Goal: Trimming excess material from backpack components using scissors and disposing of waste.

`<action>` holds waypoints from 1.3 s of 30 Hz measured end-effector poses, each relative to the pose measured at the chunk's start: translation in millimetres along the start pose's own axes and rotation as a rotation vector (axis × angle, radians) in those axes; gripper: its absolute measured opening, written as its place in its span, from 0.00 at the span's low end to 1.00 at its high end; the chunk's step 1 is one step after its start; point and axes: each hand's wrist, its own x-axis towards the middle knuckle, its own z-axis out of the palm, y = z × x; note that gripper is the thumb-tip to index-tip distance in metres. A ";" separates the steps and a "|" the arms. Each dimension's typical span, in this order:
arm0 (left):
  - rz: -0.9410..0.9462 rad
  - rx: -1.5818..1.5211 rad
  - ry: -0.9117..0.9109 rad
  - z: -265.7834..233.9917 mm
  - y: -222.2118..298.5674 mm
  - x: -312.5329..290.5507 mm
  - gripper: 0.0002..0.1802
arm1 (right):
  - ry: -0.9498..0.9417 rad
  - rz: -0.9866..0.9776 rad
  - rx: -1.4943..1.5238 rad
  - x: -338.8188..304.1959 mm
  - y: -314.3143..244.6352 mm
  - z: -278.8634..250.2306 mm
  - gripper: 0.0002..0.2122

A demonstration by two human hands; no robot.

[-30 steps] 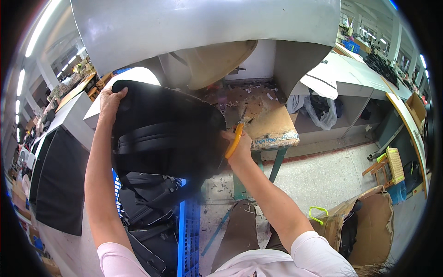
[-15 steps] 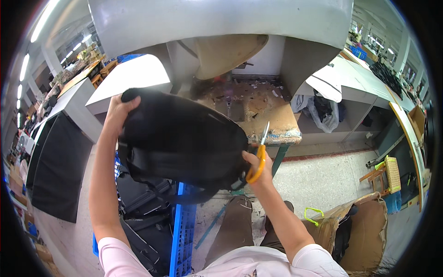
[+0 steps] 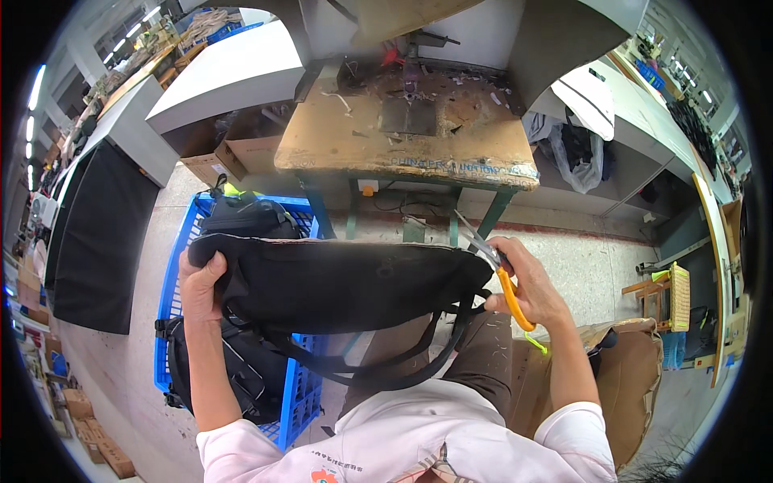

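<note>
A black backpack (image 3: 354,283) is stretched sideways over my lap, its straps (image 3: 403,366) hanging in loops below it. My left hand (image 3: 201,278) is closed on its left end, thumb over the fabric. At the right end is my right hand (image 3: 527,282), closed around scissors (image 3: 512,298) with orange handles. Their metal blades point up and left, just past the backpack's right corner. The fingers of that hand are at the backpack's edge too; whether they also pinch the fabric I cannot tell.
Ahead stands a worn work table (image 3: 338,149) littered with scraps, under a grey hood. A blue crate (image 3: 299,402) with more black bags is on the floor at left. To the right are a cardboard box (image 3: 636,386) and a small wooden stool (image 3: 662,294).
The backpack has swung lower and nearer to me and is now pulled out level. My right hand has moved right with the scissors, whose blades now lean left. More of the table shows.
</note>
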 end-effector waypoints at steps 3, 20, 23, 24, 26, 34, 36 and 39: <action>-0.015 -0.041 -0.066 -2.0 3.0 -8.8 0.12 | -0.155 -0.056 -0.144 1.1 -23.9 -17.5 0.35; 0.071 -0.018 -0.109 12.1 13.5 -24.8 0.21 | -0.274 -0.389 -0.431 34.8 -63.4 -28.4 0.29; 0.088 -0.016 -0.116 14.7 13.4 -24.0 0.20 | -0.251 -0.462 -0.415 38.6 -60.0 -23.9 0.28; 0.096 -0.007 -0.119 15.0 14.2 -24.1 0.20 | -0.238 -0.488 -0.420 39.1 -58.7 -22.4 0.28; 0.093 -0.011 -0.122 15.6 16.0 -24.3 0.20 | -0.224 -0.517 -0.424 39.7 -55.4 -19.7 0.28; 0.052 -0.041 -0.122 13.3 13.0 -32.2 0.17 | -0.197 -0.536 -0.237 37.1 -43.6 -9.6 0.23; 0.135 0.096 0.057 6.9 14.3 -42.7 0.16 | -0.006 -0.414 0.036 36.3 -40.1 -9.2 0.25; 0.109 0.193 0.166 -8.5 27.2 -73.4 0.09 | -0.001 -0.229 0.238 23.8 -41.5 4.3 0.33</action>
